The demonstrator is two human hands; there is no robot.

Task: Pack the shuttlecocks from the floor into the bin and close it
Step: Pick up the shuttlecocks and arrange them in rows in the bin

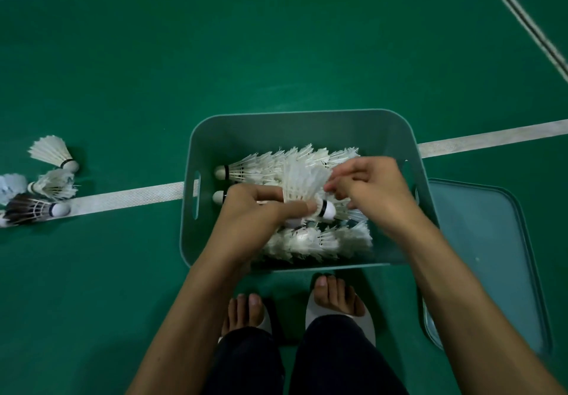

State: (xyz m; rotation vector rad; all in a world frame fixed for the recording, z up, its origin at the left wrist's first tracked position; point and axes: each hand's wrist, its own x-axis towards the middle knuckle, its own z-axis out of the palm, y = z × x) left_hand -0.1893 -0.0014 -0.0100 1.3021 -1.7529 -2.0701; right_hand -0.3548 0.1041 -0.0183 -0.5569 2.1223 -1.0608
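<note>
An open teal bin (307,124) stands on the green floor in front of my feet, holding rows of white shuttlecocks (319,241). Over it my left hand (255,207) grips a white shuttlecock (304,185) near its cork, feathers pointing away from me. My right hand (365,185) has its fingers curled at the feathers of that same shuttlecock. Several loose shuttlecocks (52,154) lie on the floor at the far left, one with dark feathers (27,208). The bin's lid (485,259) lies flat on the floor to the right of the bin.
White court lines (123,198) cross the green floor, one passing under the bin. My two feet in white sandals (338,299) stand just behind the bin's near wall. Open floor stretches beyond the bin.
</note>
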